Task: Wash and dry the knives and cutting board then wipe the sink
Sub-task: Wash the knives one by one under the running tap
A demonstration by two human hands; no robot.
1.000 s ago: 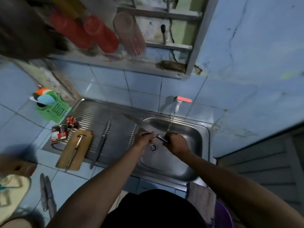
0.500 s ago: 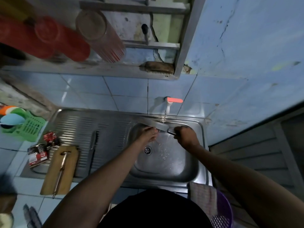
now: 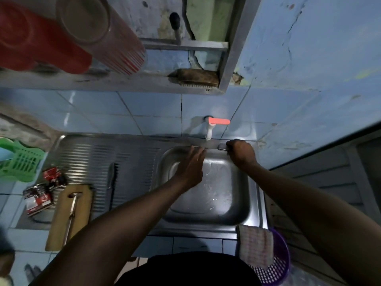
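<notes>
My right hand [image 3: 240, 152] grips the handle of a long knife [image 3: 198, 143] held level under the white tap [image 3: 209, 131] with a red lever, over the steel sink basin [image 3: 208, 205]. My left hand [image 3: 190, 167] is open, its fingertips touching the blade from below. A second knife [image 3: 111, 179] lies on the ribbed drainboard [image 3: 88, 159]. The wooden cutting board [image 3: 64, 228] rests at the drainboard's front left with a metal utensil [image 3: 71, 215] on it.
A checked cloth [image 3: 254, 245] hangs on the sink's front right over a purple basket [image 3: 276, 271]. Red packets [image 3: 41, 195] and a green basket [image 3: 19, 162] sit at the left. A shelf above holds a scrub brush [image 3: 194, 77] and red tumblers [image 3: 41, 44].
The knife has risen toward the tap and turned level. My left hand has opened out flat against the blade. The view has shifted closer and to the right.
</notes>
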